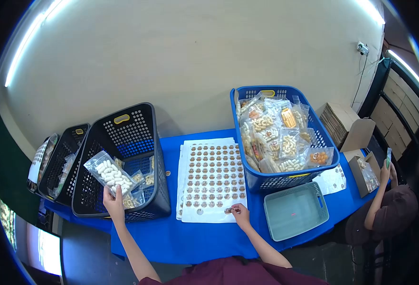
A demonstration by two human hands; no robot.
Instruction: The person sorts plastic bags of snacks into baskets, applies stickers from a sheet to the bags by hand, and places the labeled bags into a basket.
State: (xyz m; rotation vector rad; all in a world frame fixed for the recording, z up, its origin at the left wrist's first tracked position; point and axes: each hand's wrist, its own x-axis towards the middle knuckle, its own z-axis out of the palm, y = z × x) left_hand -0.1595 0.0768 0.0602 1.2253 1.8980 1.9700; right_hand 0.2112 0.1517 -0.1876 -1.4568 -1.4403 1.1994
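My left hand is closed on the lower edge of a clear bag of white pieces, held over the dark basket. Inside that basket lie several small filled bags. My right hand pinches a round brown sticker at the bottom right of the sticker sheet. Rows of round stickers cover the sheet, which lies on other white sheets. To the right, a blue basket is heaped with clear bags of white, yellow and orange pieces.
A grey-green tray sits right of my right hand on the blue table. Narrower dark baskets stand at the left. Cardboard boxes are at the right, beside a seated person holding a phone.
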